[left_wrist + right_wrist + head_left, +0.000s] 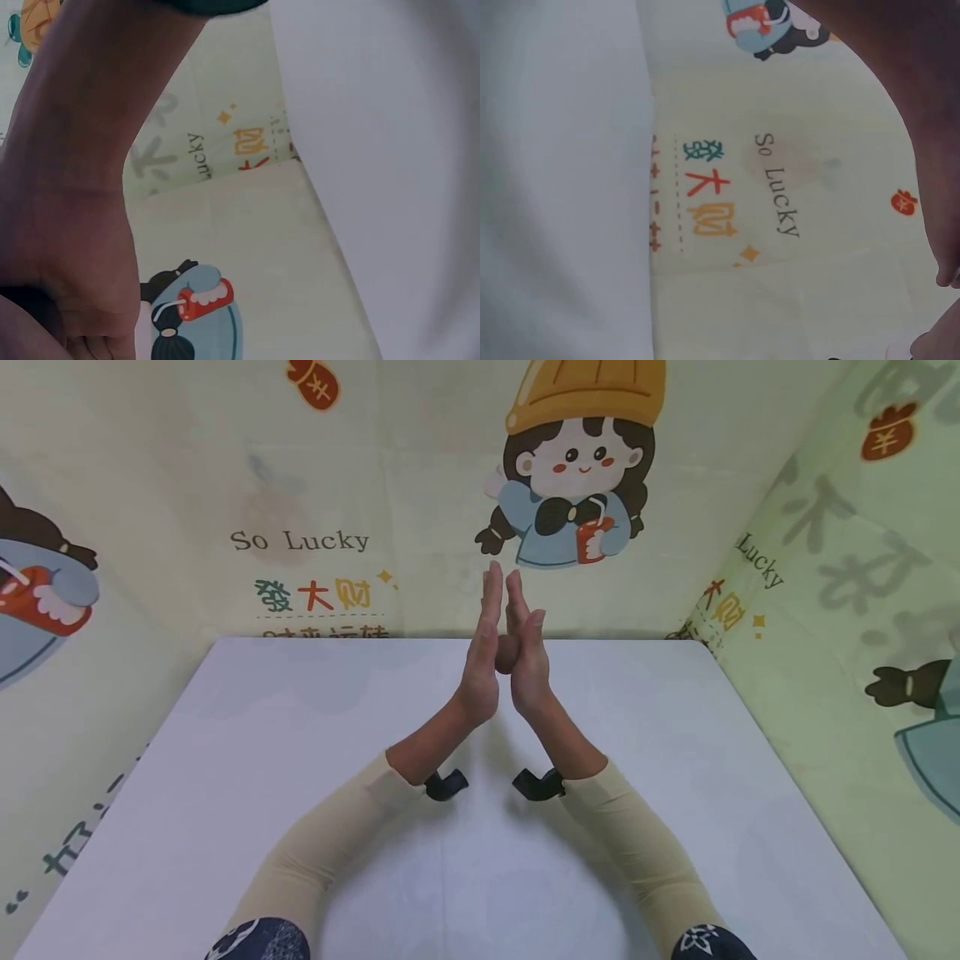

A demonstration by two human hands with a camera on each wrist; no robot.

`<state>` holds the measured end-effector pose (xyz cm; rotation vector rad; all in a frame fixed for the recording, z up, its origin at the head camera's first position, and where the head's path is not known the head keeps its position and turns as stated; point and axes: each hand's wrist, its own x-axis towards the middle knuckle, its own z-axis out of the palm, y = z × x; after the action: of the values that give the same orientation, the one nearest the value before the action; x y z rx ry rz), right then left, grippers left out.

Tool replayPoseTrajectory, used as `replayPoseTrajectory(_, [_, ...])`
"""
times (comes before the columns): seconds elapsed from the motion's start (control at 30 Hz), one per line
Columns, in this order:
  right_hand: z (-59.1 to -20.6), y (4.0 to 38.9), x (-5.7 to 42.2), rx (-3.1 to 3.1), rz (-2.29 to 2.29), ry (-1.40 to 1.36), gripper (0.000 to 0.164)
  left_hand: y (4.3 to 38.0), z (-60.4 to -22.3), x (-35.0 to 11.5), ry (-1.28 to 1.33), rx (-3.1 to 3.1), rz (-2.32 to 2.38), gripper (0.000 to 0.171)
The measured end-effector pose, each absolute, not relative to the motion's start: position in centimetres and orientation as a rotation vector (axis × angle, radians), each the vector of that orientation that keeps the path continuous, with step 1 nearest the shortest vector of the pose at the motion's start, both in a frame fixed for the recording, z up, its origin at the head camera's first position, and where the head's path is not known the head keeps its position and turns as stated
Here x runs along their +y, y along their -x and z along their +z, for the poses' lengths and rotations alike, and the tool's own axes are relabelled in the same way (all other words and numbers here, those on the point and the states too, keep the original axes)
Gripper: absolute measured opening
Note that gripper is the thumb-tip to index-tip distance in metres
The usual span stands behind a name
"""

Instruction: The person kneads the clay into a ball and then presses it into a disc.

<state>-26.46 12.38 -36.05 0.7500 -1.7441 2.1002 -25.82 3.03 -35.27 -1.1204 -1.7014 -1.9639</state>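
Observation:
Above the table's far part, a small round brown ball [507, 655] is pressed between two palms. My left hand [481, 672] stands upright on its left side, fingers straight and pointing up. Facing it, my right hand [530, 668] touches the ball from the other side, its fingers also straight, thumb raised. The fingertips of the two hands lean close together. In the left wrist view the left hand [82, 262] fills the lower left, with a dark gap beside the palm. Only an edge of the right hand [939, 232] shows in the right wrist view; the ball is hidden there.
A white table [315, 718] spreads beneath both arms. Patterned cloth walls [435, 485] with cartoon figures and lettering rise behind and at both sides. Dark wrist-worn pieces, a left one [447, 785] and a right one [538, 785], project inward at the cuffs.

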Motion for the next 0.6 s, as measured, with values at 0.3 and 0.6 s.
replayPoseTrajectory(0.3, [-36.5, 25.7, 11.6, -1.790, 2.005, -0.788, 0.095, 27.1, -34.5, 2.9, 1.041, -1.639, -2.091, 0.084])
replayPoseTrajectory(0.6, [-36.8, 25.1, 10.9, -1.824, 1.927, -0.829, 0.088, 28.0, -34.4, 2.4, 0.933, -1.690, -2.126, 0.072])
